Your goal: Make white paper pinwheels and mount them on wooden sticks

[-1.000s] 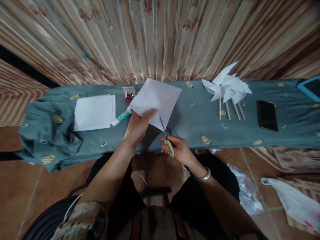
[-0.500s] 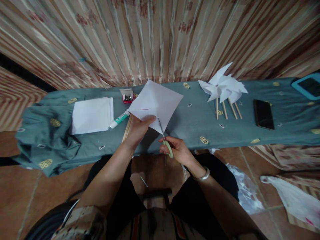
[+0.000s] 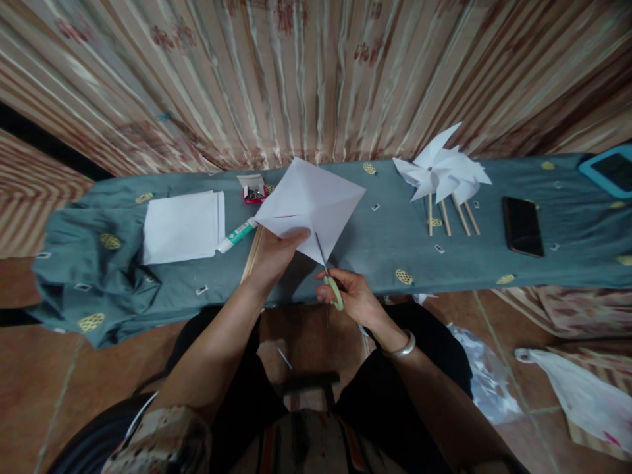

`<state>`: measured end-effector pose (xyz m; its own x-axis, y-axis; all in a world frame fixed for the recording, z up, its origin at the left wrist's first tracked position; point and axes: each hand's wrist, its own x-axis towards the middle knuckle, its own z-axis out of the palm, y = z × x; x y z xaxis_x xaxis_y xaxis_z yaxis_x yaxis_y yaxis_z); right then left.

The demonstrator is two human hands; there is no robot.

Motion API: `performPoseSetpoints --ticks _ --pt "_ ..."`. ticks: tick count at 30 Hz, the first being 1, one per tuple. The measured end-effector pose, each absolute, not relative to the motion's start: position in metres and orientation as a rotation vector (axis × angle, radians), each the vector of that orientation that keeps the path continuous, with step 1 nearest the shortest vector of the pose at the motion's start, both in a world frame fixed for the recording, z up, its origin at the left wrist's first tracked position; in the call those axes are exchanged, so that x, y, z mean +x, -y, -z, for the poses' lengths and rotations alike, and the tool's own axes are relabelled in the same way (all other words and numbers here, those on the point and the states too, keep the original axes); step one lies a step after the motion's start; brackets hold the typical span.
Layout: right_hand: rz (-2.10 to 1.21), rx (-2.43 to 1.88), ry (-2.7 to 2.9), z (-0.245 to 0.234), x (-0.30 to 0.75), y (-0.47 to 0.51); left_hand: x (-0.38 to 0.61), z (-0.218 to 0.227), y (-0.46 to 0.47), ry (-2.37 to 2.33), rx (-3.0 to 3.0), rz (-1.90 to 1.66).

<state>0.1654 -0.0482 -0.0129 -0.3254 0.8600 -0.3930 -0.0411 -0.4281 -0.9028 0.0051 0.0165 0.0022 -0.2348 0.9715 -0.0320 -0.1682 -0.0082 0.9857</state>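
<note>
A white square sheet of paper [image 3: 326, 197] is held up cornerwise over the cloth-covered table. My left hand [image 3: 276, 253] pinches it near its lower left edge, thumb on top and the other fingers hidden beneath. One slit runs inward from the sheet's left corner. With my right hand [image 3: 350, 293] I hold scissors [image 3: 336, 293] with pale green handles; their blades lie at the sheet's near corner, pointing toward its middle. Beside my left wrist, thin wooden sticks [image 3: 253, 253] lie partly hidden under the paper and hand.
A paper stack [image 3: 180, 227], a glue stick [image 3: 238, 236] and a small red box of metal pins [image 3: 253, 193] are on the left. Paper pinwheels [image 3: 434, 172] on sticks, a phone [image 3: 523, 226] and a blue-framed device [image 3: 609, 171] lie right. A plastic bag [image 3: 486, 382] is on the floor.
Hardly anything differs. The paper's right corner and the scissors sit very slightly further right in the view; both hands keep their hold.
</note>
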Motion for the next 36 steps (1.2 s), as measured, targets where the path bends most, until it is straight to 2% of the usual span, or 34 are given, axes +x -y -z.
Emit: performPoseSetpoints --ticks 36 --pt "-1.795 -1.284 1.175 0.01 0.169 0.045 0.008 -0.009 -0.005 -1.277 1.016 -1.302"
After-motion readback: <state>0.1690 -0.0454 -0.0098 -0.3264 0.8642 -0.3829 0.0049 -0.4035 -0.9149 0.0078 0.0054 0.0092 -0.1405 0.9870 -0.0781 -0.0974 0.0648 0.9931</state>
